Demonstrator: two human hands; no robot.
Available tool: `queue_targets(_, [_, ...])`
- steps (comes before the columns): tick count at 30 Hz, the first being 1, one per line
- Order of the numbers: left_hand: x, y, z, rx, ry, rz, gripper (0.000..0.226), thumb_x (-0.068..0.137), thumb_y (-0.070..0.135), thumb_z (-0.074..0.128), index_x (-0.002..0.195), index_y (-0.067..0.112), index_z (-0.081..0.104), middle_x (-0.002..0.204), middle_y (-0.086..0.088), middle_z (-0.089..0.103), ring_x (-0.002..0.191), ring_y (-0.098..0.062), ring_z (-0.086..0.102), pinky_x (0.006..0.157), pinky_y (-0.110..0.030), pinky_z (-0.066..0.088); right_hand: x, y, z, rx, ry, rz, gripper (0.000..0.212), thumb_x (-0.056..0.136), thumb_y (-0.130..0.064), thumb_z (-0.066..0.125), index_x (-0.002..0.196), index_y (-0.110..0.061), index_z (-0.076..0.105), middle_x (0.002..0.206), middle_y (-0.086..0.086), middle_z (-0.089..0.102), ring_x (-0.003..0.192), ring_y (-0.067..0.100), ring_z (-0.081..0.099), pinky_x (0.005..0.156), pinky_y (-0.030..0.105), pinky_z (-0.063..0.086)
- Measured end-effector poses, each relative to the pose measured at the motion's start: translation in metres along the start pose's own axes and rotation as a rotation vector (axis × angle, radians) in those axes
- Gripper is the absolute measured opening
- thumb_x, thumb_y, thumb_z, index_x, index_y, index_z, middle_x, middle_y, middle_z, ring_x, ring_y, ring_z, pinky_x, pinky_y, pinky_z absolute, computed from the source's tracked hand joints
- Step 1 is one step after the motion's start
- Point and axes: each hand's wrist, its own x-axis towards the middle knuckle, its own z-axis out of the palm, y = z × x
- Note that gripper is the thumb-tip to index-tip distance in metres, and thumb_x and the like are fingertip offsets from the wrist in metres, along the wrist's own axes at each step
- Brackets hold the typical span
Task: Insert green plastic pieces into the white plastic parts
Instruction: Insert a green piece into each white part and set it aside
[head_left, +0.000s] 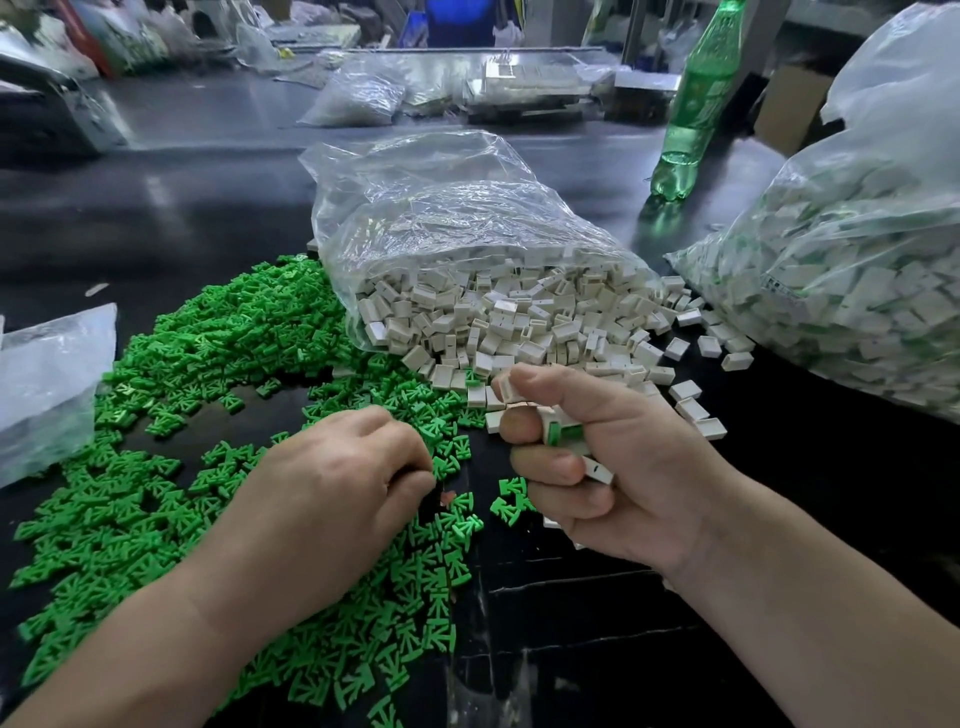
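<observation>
- Gripping a handful of white box-shaped plastic parts (596, 469), the right hand (644, 467) is hovering just above the black glossy table (156, 218); its fingers are curled tight round them.
- At least one held part is showing a green insert (563, 432) seated in its open end, so that unit is looking done.
- The left hand (332, 483) is reaching palm-down into the green forked plastic pieces (208, 338), fingers curled. The fingertips are hidden, so I can't tell whether it's pinching a piece.
- The green pieces are lying in a wide loose heap across the left and centre of the table, under and around the left hand.
- Empty white parts are spilling out of a clear crumpled plastic bag (441, 197) lying on its side just beyond both hands, touching the green heap's edge.
- A big clear plastic sack (857, 291) at right is bulging with white parts; green is showing through, probably finished units.
- Judging progress: well underway, but nowhere near finished, with a large stock of both components waiting.
- A tall green plastic bottle (696, 104) is standing behind the bag, clear of the work.
</observation>
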Motion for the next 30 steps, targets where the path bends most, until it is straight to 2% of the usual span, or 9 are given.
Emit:
queue_targets(2, [0.001, -0.001, 0.002, -0.015, 0.074, -0.053, 0.012, 0.093, 0.041, 0.053, 0.086, 0.035, 0.061, 0.085, 0.020, 0.055, 0.083, -0.002, 0.050, 0.069, -0.013, 0.036, 0.001, 0.002, 0.001, -0.043, 0.002, -0.012, 0.006, 0.082, -0.020, 0.069, 0.080, -0.017, 0.063, 0.070, 0.000, 0.053, 0.041, 0.005, 0.041, 0.029, 0.015, 0.026])
queue_targets(4, [0.002, -0.001, 0.005, -0.041, 0.147, -0.075, 0.010, 0.093, 0.038, 0.054, 0.086, 0.035, 0.060, 0.083, 0.020, 0.056, 0.083, -0.001, 0.051, 0.067, -0.010, 0.037, 0.001, 0.004, 0.001, -0.064, -0.006, -0.010, 0.012, 0.083, -0.020, 0.068, 0.072, -0.018, 0.067, 0.071, 0.000, 0.052, 0.042, 0.005, 0.041, 0.030, 0.015, 0.025])
queue_targets(6, [0.001, 0.001, 0.005, -0.284, 0.210, -0.171, 0.012, 0.091, 0.044, 0.055, 0.087, 0.036, 0.062, 0.081, 0.017, 0.063, 0.079, -0.002, 0.058, 0.062, -0.013, 0.046, 0.002, 0.005, 0.001, -0.078, -0.022, -0.009, 0.015, 0.085, -0.019, 0.066, 0.071, -0.017, 0.067, 0.072, 0.001, 0.053, 0.042, 0.005, 0.041, 0.030, 0.015, 0.026])
queue_targets(8, [0.002, 0.004, 0.005, -0.663, 0.213, -0.299, 0.019, 0.082, 0.050, 0.056, 0.094, 0.040, 0.066, 0.082, 0.012, 0.069, 0.070, -0.008, 0.065, 0.060, -0.021, 0.054, 0.002, 0.005, 0.002, -0.090, -0.049, -0.022, 0.014, 0.087, -0.018, 0.064, 0.073, -0.016, 0.066, 0.074, 0.001, 0.053, 0.043, 0.005, 0.042, 0.030, 0.015, 0.027])
queue_targets(10, [0.002, 0.005, 0.005, -0.925, 0.173, -0.338, 0.022, 0.078, 0.042, 0.061, 0.098, 0.039, 0.070, 0.080, 0.002, 0.071, 0.068, -0.011, 0.067, 0.059, -0.021, 0.054, 0.001, 0.004, 0.002, -0.125, -0.063, -0.046, 0.013, 0.088, -0.018, 0.063, 0.076, -0.015, 0.065, 0.075, 0.002, 0.054, 0.043, 0.005, 0.042, 0.031, 0.015, 0.027])
queue_targets(16, [0.004, 0.003, 0.006, -1.248, 0.125, -0.316, 0.029, 0.076, 0.028, 0.080, 0.104, 0.024, 0.075, 0.083, -0.008, 0.068, 0.074, -0.019, 0.066, 0.060, -0.025, 0.054, -0.002, 0.007, 0.006, -0.243, -0.031, -0.103, 0.009, 0.092, -0.018, 0.065, 0.096, -0.010, 0.066, 0.073, 0.002, 0.058, 0.043, 0.008, 0.042, 0.033, 0.014, 0.027])
queue_targets(20, [0.003, 0.007, 0.005, -1.359, 0.110, -0.289, 0.041, 0.070, 0.034, 0.075, 0.109, 0.021, 0.075, 0.083, -0.007, 0.066, 0.073, -0.017, 0.065, 0.060, -0.025, 0.053, -0.003, 0.009, 0.008, -0.239, -0.037, -0.086, 0.010, 0.093, -0.021, 0.064, 0.087, -0.013, 0.061, 0.070, 0.001, 0.056, 0.043, 0.008, 0.040, 0.033, 0.015, 0.027])
queue_targets(25, [0.002, 0.012, 0.008, -1.349, 0.140, -0.276, 0.035, 0.075, 0.035, 0.070, 0.105, 0.018, 0.076, 0.075, -0.006, 0.065, 0.070, -0.016, 0.063, 0.058, -0.024, 0.052, -0.002, 0.012, 0.009, -0.240, -0.036, -0.078, 0.016, 0.084, -0.028, 0.069, 0.086, -0.015, 0.061, 0.070, 0.001, 0.055, 0.043, 0.009, 0.039, 0.033, 0.015, 0.026])
queue_targets(30, [0.001, 0.017, 0.009, -1.303, 0.164, -0.269, 0.031, 0.075, 0.039, 0.073, 0.100, 0.021, 0.074, 0.072, -0.008, 0.065, 0.065, -0.019, 0.064, 0.058, -0.027, 0.053, -0.002, 0.014, 0.009, -0.290, -0.029, -0.092, 0.013, 0.088, -0.028, 0.068, 0.083, -0.017, 0.064, 0.070, 0.001, 0.054, 0.041, 0.010, 0.039, 0.034, 0.016, 0.026])
